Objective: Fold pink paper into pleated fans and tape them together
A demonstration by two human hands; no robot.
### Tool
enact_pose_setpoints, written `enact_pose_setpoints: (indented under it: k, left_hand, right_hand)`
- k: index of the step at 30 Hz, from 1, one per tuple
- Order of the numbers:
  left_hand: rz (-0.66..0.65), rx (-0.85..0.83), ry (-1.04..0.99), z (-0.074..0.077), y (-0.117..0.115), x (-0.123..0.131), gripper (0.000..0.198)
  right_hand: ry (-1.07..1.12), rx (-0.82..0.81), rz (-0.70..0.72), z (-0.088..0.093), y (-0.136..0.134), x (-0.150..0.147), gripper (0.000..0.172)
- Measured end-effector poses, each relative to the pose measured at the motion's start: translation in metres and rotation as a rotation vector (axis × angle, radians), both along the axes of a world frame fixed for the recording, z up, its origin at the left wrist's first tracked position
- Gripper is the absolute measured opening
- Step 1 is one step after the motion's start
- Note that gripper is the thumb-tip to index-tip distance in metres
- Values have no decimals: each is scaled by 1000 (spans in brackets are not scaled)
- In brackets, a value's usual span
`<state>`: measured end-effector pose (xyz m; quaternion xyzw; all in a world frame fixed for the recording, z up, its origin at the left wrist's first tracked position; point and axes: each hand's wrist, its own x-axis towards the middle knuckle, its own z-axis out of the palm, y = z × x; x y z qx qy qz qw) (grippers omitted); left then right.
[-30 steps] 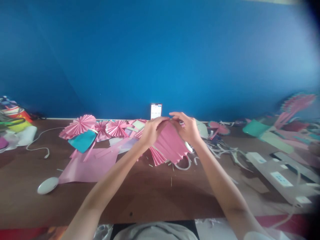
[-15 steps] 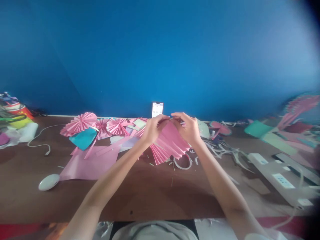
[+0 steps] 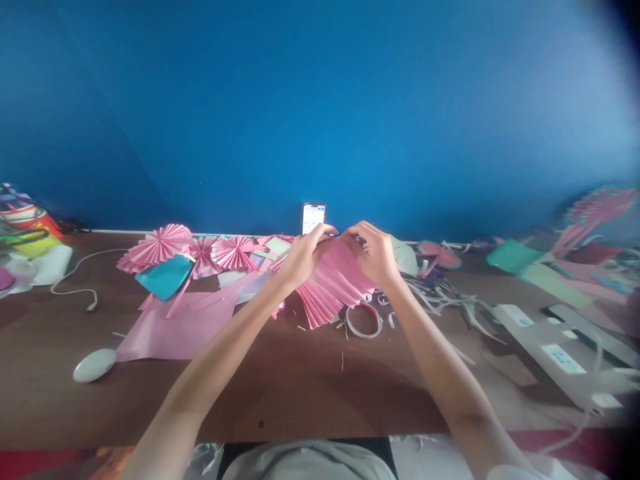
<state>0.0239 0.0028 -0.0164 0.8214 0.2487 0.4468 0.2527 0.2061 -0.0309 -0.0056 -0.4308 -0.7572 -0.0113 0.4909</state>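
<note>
A pink sheet of paper (image 3: 340,277), pleated like a fan toward its lower left, hangs above the desk between my hands. My left hand (image 3: 306,255) is closed on its upper left edge, thumb and fingers pinched together. On the upper right edge, my right hand (image 3: 371,252) grips the same sheet with bent fingers. Both sets of fingertips come close together at the top of the paper. Below the sheet lies a white roll of tape (image 3: 364,321). Behind my left hand a phone (image 3: 313,217) with a lit screen stands upright.
Pink paper fans (image 3: 235,253), a teal paper piece (image 3: 164,277) and a flat pink sheet (image 3: 185,330) lie on the left. A white mouse (image 3: 95,365) sits nearby. White paper strips (image 3: 435,297), a power strip (image 3: 563,359) and paper scraps (image 3: 515,257) are on the right.
The view has shifted very slightly. Both hands keep hold of the pleated pink paper in almost the same place, with only a small shift of the fingers.
</note>
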Motion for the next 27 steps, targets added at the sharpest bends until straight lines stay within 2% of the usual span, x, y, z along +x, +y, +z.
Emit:
enact_pose_setpoints:
  k: [5, 9, 14, 18, 23, 27]
  left_hand:
    - [30, 43, 120, -1, 2, -5, 31]
    - [-14, 15, 148, -5, 4, -4, 31]
    - [-4, 19, 268, -4, 4, -3, 33]
    - [-22, -41, 381, -4, 6, -9, 35]
    - [-48, -62, 397, -9, 11, -16, 38]
    - [-84, -33, 422, -6, 11, -15, 38]
  right_hand:
    - [-11, -45, 19, -1, 1, 1, 18]
    - [-6, -140, 52, -4, 2, 1, 16]
    - [9, -101, -27, -3, 2, 5, 14]
    - [4, -100, -45, 1, 1, 8, 15]
    - [-186, -68, -10, 2, 1, 10, 17]
    - [-291, -67, 7, -1, 4, 12, 22]
